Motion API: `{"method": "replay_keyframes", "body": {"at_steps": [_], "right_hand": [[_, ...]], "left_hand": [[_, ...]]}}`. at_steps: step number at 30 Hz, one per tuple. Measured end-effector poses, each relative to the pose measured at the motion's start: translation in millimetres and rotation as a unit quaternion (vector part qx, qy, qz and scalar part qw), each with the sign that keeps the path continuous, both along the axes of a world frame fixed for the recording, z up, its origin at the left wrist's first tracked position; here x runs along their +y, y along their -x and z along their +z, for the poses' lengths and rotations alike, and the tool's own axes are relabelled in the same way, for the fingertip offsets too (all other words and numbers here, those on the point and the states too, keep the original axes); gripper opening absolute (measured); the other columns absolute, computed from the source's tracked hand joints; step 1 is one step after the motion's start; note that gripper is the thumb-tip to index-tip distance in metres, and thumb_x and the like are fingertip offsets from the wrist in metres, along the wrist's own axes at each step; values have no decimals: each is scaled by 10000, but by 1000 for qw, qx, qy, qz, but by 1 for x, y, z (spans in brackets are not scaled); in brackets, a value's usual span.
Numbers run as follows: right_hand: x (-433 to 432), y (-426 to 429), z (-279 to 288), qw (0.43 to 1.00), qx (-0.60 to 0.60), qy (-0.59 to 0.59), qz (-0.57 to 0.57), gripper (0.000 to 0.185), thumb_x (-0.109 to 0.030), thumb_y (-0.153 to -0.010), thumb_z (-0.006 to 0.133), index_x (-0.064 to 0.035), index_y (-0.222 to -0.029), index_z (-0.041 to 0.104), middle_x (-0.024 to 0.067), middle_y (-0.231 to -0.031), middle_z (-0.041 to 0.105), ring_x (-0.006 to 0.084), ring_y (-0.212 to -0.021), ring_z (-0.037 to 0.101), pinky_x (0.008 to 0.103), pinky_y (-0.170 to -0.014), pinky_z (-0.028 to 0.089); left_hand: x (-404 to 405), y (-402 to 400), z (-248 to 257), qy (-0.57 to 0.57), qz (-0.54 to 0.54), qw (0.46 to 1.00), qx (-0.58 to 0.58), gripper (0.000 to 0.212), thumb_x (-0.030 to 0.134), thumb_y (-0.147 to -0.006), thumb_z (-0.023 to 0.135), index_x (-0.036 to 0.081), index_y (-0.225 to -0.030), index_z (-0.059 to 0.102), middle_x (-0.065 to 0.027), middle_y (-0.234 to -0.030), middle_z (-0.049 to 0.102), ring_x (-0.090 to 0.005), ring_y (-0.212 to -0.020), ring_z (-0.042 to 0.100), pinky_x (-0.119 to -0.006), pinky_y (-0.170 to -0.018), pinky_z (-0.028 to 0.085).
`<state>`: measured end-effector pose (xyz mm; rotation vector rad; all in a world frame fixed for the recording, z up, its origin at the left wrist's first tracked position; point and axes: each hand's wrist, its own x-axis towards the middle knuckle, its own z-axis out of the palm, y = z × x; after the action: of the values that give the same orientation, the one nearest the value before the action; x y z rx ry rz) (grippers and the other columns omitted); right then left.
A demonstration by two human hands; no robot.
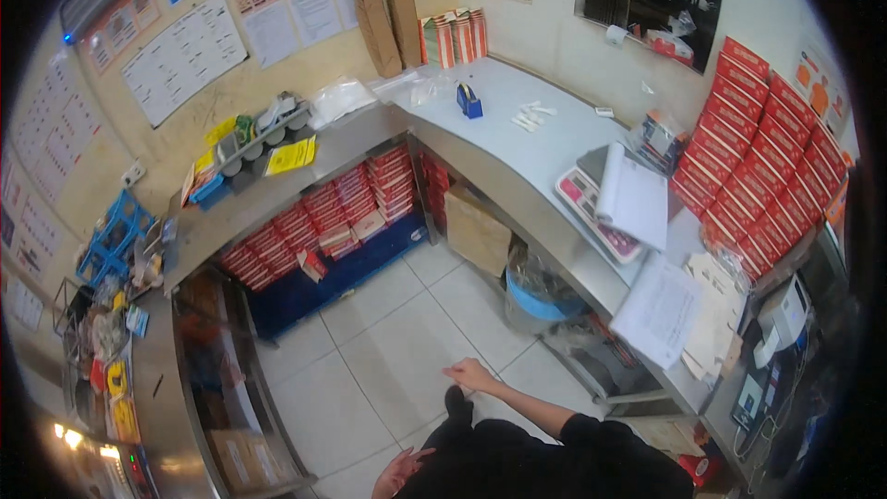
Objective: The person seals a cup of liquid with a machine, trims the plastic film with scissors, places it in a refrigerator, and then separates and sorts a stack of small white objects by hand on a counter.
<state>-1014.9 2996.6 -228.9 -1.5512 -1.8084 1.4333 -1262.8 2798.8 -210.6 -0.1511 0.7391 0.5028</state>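
My right hand point(472, 375) hangs over the tiled floor point(388, 333), its fingers partly curled; whether anything lies inside them cannot be made out. Lower down, beside the dark clothing, my left hand point(402, 471) has its fingers apart and holds nothing visible. Neither hand touches a counter. In front stands a white-topped counter point(554, 93) with a blue tape dispenser point(470, 102), a small pile of white pieces point(532, 116) and a pink-and-white scale point(589, 204). An open notebook point(634, 197) leans over the scale, and written papers point(660, 312) lie nearer.
Stacked red boxes point(755, 166) rise at the right, and more red cartons point(326, 208) fill the space under the left steel counter point(277, 187). A lined bin point(537, 294) stands below the right counter. Blue crates point(114, 239) sit far left.
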Motion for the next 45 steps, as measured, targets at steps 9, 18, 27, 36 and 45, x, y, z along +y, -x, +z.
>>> {"method": "replay_keyframes", "body": {"at_steps": [9,18,27,36,45], "right_hand": [[187,-103,-37,949,63,58,-303,215,-235,-806,580,-51,-875,664,20,-653,599,76,-564,512,238,-529,414],[606,-132,6,866,-194,-301,-348,292,-287,-797,569,-45,-955,610,141,-919,566,304,-909,518,386,-781,421],[888,-111,3,802,-372,-299,-360,382,-361,-729,635,-96,-1004,622,79,-1037,501,249,-940,452,443,-762,348],[927,-99,-19,779,-367,-310,-402,43,-210,-727,610,-181,-729,642,-17,-808,554,192,-837,482,412,-741,337],[928,-98,-17,735,-420,-302,-438,64,-190,-734,605,-137,-768,598,-28,-813,558,163,-795,495,385,-728,335]], "left_hand": [[316,26,-149,-481,-352,737,320,392,356,-893,452,62,-1143,525,-40,-799,547,-140,-734,546,-240,-592,469],[690,-50,-32,-344,-124,867,339,277,254,-904,454,36,-1072,482,-59,-890,557,-149,-792,553,-265,-722,445],[898,-19,47,-355,-17,860,367,268,245,-904,440,60,-1091,487,-48,-953,560,-165,-848,571,-272,-777,405],[1114,-82,70,-415,-168,867,218,330,284,-877,503,66,-1122,473,-48,-947,548,-165,-878,559,-284,-784,404],[1200,-193,9,-383,-117,883,243,287,178,-860,512,49,-1108,452,-57,-963,511,-163,-908,516,-274,-822,393]]}}
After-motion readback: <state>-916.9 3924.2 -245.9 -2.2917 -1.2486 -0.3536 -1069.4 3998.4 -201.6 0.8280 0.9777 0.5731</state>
